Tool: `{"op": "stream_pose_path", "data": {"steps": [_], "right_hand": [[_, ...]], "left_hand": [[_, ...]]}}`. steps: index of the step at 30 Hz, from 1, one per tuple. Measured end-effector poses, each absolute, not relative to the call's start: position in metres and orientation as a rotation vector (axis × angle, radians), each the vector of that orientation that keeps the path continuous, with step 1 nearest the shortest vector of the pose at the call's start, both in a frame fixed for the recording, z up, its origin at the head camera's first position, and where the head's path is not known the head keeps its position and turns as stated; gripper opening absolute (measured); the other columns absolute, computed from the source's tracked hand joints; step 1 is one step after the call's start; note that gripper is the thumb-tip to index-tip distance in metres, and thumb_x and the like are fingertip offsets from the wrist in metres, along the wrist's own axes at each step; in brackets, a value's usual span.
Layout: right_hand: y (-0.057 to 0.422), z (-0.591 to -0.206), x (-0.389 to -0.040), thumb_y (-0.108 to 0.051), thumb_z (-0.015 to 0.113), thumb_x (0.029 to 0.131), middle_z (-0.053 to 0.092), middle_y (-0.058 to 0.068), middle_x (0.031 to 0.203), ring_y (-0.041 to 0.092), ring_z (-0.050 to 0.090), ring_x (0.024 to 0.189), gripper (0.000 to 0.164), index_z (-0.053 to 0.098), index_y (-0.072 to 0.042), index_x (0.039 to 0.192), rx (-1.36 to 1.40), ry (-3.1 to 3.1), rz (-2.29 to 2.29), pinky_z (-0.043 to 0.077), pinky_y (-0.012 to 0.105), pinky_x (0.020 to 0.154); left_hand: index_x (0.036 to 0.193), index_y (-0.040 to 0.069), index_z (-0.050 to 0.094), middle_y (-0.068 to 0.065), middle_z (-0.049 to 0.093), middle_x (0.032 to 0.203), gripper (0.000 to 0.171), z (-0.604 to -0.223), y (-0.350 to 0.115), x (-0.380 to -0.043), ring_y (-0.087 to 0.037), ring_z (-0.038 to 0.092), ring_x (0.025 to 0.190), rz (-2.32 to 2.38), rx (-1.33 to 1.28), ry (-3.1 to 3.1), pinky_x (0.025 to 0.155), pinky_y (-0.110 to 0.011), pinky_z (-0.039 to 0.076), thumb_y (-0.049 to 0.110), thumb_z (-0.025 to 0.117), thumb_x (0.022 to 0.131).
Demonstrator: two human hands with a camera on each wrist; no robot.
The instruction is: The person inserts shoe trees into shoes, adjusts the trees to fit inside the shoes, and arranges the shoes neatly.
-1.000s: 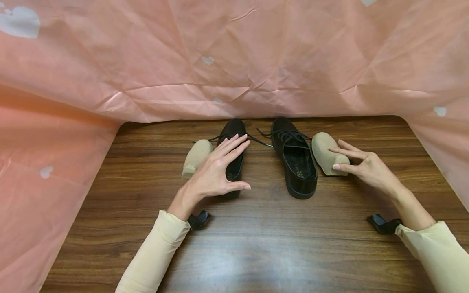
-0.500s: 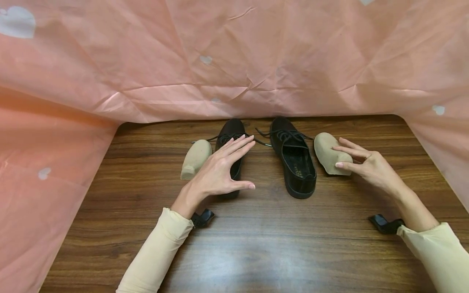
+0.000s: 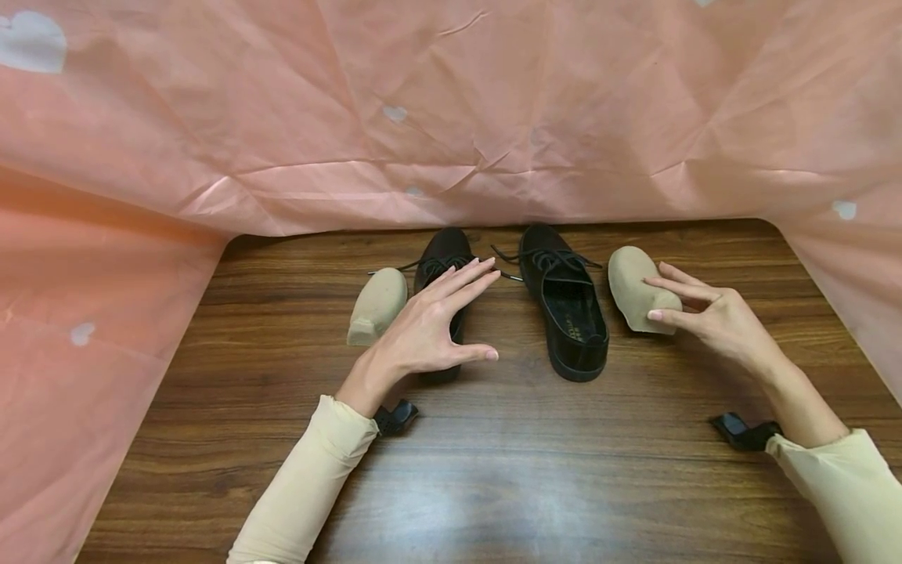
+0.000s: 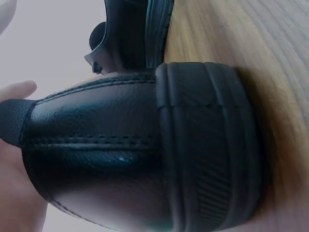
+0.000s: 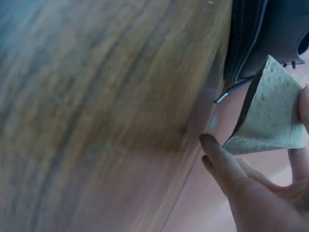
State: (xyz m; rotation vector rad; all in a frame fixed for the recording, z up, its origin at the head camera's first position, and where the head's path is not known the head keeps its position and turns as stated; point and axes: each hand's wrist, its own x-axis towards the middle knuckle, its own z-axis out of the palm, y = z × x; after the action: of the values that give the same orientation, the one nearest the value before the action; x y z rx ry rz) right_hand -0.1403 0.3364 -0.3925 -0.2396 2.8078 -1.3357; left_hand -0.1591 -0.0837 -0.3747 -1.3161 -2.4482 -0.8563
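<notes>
My right hand (image 3: 726, 333) pinches a beige moulded-pulp shoe insert (image 3: 634, 286) between thumb and fingers. In the right wrist view the cut end of that insert (image 5: 275, 108) is tilted above the wooden surface. Spread over the left black lace-up shoe (image 3: 445, 244), my left hand (image 3: 423, 329) has straight fingers and a thumb held apart. The left wrist view shows this shoe's heel (image 4: 101, 145) close up, with part of the hand behind it. The right black shoe (image 3: 579, 356) stands between the hands, its opening bare, its laces tied.
A second beige shoe insert (image 3: 380, 301) lies left of the left shoe. Loose lace ends (image 3: 510, 276) spread between the shoes. The wood-grain table (image 3: 535, 462) meets a pink cloth (image 3: 564, 117) with pale hearts at the back and sides. Black straps (image 3: 740, 432) show at both wrists.
The right hand has raised the shoe insert off the table, shifting it slightly right and away from the right shoe. My left hand has drifted a little to the right.
</notes>
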Motion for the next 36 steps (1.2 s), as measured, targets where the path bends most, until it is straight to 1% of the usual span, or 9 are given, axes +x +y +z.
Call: {"op": "stream_pose_path", "data": {"steps": [4,9,13,16,20,25,28,31,36], "right_hand": [[0.336,-0.391,-0.139,-0.017,0.078,0.088,0.045,0.008,0.152,0.0,0.04,0.135,0.05,0.064,-0.015,0.136,-0.247,2.82,-1.348,0.032,0.001,0.091],[0.336,-0.389,-0.138,-0.018,0.078,0.088,0.045,0.009,0.152,0.001,0.04,0.135,0.05,0.064,-0.016,0.136,-0.232,2.822,-1.344,0.031,0.001,0.092],[0.337,-0.388,-0.135,-0.019,0.078,0.088,0.043,0.009,0.154,0.006,0.039,0.137,0.051,0.063,-0.016,0.137,-0.193,2.814,-1.344,0.03,0.0,0.093],[0.337,-0.389,-0.134,-0.018,0.079,0.087,0.04,0.009,0.155,0.012,0.036,0.141,0.051,0.063,-0.016,0.136,-0.173,2.808,-1.348,0.028,-0.001,0.094],[0.336,-0.389,-0.134,-0.017,0.079,0.086,0.039,0.01,0.156,0.015,0.033,0.143,0.052,0.063,-0.015,0.136,-0.183,2.814,-1.355,0.026,-0.001,0.095],[0.335,-0.387,-0.132,-0.018,0.079,0.087,0.04,0.012,0.154,0.012,0.036,0.142,0.053,0.062,-0.016,0.137,-0.156,2.808,-1.366,0.026,-0.001,0.097],[0.334,-0.384,-0.13,-0.018,0.079,0.087,0.043,0.011,0.152,0.005,0.038,0.139,0.053,0.063,-0.017,0.137,-0.155,2.817,-1.363,0.026,-0.001,0.097],[0.332,-0.381,-0.128,-0.016,0.08,0.086,0.046,0.009,0.15,-0.002,0.04,0.135,0.053,0.064,-0.017,0.136,-0.183,2.832,-1.368,0.028,-0.001,0.096],[0.329,-0.378,-0.126,-0.015,0.08,0.086,0.047,0.005,0.149,-0.003,0.041,0.134,0.053,0.064,-0.018,0.136,-0.221,2.815,-1.381,0.03,0.001,0.096]], "left_hand": [[0.155,0.013,0.037,-0.001,0.03,0.161,0.098,-0.372,-0.079,-0.16,-0.018,0.023,0.149,-0.827,-1.317,-2.462,0.12,-0.044,0.02,0.059,0.077,0.078],[0.154,0.014,0.039,-0.001,0.033,0.159,0.095,-0.366,-0.075,-0.16,-0.018,0.022,0.149,-0.825,-1.313,-2.469,0.122,-0.041,0.016,0.059,0.076,0.079],[0.155,0.017,0.037,0.003,0.031,0.16,0.095,-0.364,-0.072,-0.159,-0.014,0.022,0.149,-0.839,-1.307,-2.51,0.12,-0.036,0.022,0.06,0.075,0.08],[0.155,0.021,0.036,0.007,0.031,0.16,0.093,-0.364,-0.071,-0.158,-0.013,0.027,0.147,-0.847,-1.298,-2.54,0.117,-0.033,0.028,0.061,0.074,0.08],[0.155,0.022,0.037,0.005,0.034,0.159,0.091,-0.365,-0.068,-0.157,-0.013,0.034,0.143,-0.862,-1.296,-2.559,0.114,-0.035,0.033,0.061,0.073,0.082],[0.153,0.025,0.04,0.007,0.033,0.159,0.083,-0.364,-0.063,-0.157,-0.011,0.034,0.143,-0.853,-1.288,-2.596,0.112,-0.035,0.035,0.061,0.07,0.085],[0.153,0.027,0.041,0.013,0.03,0.159,0.078,-0.362,-0.06,-0.157,-0.008,0.032,0.142,-0.851,-1.276,-2.617,0.112,-0.033,0.035,0.059,0.068,0.087],[0.152,0.028,0.041,0.013,0.03,0.159,0.076,-0.362,-0.056,-0.156,-0.008,0.032,0.142,-0.851,-1.271,-2.629,0.112,-0.032,0.035,0.058,0.067,0.088],[0.152,0.028,0.041,0.014,0.029,0.159,0.074,-0.362,-0.053,-0.155,-0.008,0.034,0.142,-0.824,-1.254,-2.651,0.109,-0.033,0.038,0.056,0.068,0.089]]}}
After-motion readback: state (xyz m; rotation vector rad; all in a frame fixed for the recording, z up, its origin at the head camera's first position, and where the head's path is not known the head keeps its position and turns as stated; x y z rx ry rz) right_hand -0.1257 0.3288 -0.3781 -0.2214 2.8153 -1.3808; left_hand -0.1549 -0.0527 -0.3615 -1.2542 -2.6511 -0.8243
